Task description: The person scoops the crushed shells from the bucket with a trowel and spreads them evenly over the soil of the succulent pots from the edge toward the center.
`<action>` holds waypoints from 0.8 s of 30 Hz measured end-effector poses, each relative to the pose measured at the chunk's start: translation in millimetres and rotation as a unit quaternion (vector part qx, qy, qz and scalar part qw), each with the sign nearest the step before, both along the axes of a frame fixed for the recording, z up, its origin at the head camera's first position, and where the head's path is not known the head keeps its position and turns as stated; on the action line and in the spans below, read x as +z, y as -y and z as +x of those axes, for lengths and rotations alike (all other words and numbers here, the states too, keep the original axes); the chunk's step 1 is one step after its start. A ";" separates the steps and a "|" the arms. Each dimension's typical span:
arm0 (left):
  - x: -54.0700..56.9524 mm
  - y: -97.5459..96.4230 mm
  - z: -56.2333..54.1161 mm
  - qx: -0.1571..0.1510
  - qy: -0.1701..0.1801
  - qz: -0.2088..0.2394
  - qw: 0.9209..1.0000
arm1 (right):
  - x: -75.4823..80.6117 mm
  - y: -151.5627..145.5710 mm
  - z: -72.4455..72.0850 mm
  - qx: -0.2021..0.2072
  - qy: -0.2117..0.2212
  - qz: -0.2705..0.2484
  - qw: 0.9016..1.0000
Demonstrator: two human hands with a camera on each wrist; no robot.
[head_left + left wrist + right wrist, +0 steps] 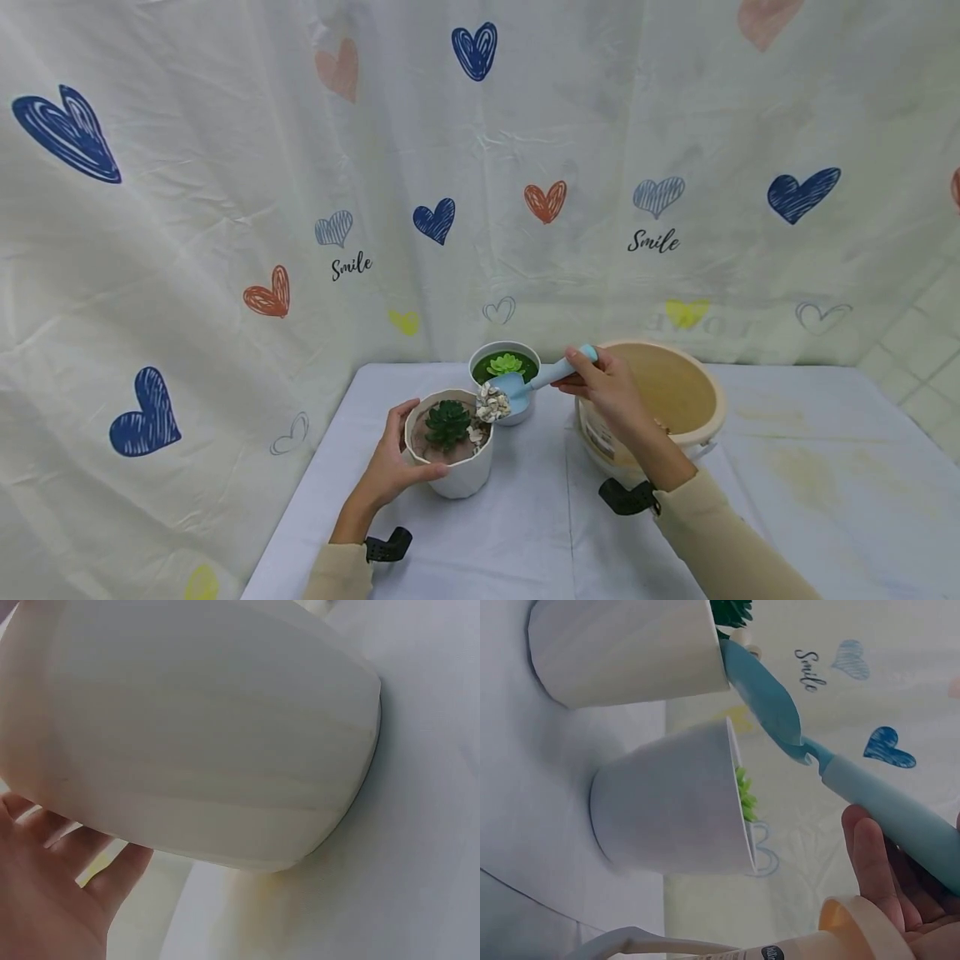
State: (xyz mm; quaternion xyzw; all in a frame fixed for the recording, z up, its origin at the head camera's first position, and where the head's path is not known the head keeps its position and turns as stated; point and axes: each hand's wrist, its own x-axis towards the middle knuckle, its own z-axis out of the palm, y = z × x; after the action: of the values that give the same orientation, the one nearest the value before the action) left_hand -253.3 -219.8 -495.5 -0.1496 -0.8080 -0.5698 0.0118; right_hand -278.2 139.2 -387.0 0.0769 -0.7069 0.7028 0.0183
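My left hand (396,467) grips a white faceted flower pot (463,479) from the left, thumb near the front and fingers along the far side. A dark green succulent (447,423) sits in it, with a few pale stones by the right rim. In my right hand (611,398) is the handle of a light blue hand trowel (553,372). Whitish stones (492,403) heap on its blade, which tilts down over the pot's right rim. The right wrist view shows the blade (769,701) right at that rim.
Behind the trowel stands a smaller white pot (675,802) with a light green succulent (506,364). A cream bucket (711,417) is at the right, under my right forearm. A white cloth (540,533) covers the table, and a curtain with printed hearts (480,150) hangs behind it.
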 end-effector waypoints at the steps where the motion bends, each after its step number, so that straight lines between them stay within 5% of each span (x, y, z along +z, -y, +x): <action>1: 0.3 -0.6 0.3 0.002 -0.003 0.000 1.000 | 0.1 0.2 0.6 -0.002 0.000 -0.003 1.000; 13: 1.7 -2.7 1.8 -0.038 0.011 0.042 0.998 | -2.1 -0.4 1.2 -0.010 -0.003 -0.001 1.000; 24: 3.0 -6.5 1.4 -0.023 0.010 0.007 1.000 | -2.5 -1.4 0.8 -0.009 -0.014 -0.004 1.000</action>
State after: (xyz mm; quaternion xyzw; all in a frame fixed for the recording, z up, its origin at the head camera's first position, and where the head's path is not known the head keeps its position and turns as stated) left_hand -252.0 -213.3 -492.5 -0.1621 -0.8005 -0.5769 -0.0088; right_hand -277.4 140.6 -389.6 0.0804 -0.7044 0.7044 0.0346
